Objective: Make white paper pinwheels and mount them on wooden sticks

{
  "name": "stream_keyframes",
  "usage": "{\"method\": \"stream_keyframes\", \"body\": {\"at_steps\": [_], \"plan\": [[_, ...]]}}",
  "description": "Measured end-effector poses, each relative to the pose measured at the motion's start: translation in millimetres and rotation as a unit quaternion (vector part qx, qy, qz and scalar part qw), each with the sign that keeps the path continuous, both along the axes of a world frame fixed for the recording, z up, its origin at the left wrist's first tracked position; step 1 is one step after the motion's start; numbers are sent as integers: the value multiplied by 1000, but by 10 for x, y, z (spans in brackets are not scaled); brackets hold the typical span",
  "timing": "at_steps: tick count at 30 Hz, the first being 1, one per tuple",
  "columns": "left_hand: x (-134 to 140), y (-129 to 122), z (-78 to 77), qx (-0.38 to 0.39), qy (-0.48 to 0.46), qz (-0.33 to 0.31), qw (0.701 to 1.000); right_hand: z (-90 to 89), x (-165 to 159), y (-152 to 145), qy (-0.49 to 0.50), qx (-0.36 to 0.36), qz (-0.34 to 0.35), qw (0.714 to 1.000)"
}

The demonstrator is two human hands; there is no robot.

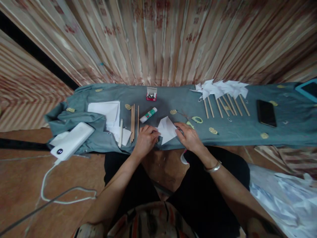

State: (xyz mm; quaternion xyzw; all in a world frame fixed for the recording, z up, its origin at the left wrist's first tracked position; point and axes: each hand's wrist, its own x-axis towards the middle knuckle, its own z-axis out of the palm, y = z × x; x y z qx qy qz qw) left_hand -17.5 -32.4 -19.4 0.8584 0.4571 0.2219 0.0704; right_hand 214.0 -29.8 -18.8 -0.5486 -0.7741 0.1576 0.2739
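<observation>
A white paper pinwheel lies at the front edge of the cloth-covered table, between my two hands. My left hand pinches its left corner, fingers curled together. At its right side my right hand grips the paper's edge between thumb and fingers. Just behind the right hand are scissors with light green handles. A glue stick lies behind my left hand. To the left of that hand are several wooden sticks and a white pen-like stick.
Several finished paper pinwheels on sticks lie at the back right. A black phone and a blue-edged device are farther right. A small red box stands behind. White paper sheets and a cabled white power bank are at left.
</observation>
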Motion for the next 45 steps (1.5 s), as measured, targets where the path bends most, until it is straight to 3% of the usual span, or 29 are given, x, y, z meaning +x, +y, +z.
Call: {"method": "stream_keyframes", "body": {"at_steps": [3, 7, 12, 15, 21, 32, 45], "plan": [[-23, 13, 38, 7, -11, -2, 1000, 64, -1, -86, -26, -18, -5, 999], [87, -155, 65, 22, -39, -10, 999, 127, 4, -114, -80, -22, 10, 996], [240, -280, 1, -23, -15, -25, 999, 192, 16, -50, -97, -2, 43, 994], [254, -256, -40, -28, -2, -19, 999, 156, -3, -42, -47, 1, 47, 998], [225, -245, -63, -6, 4, -26, 1000, -42, -35, -123, 40, 11, -8, 999], [228, -275, -40, 22, 9, -27, 999, -76, -68, -182, -17, 30, 45, 998], [195, -248, -33, 21, 17, -43, 999, -70, -114, -179, -46, 33, 56, 997]]}}
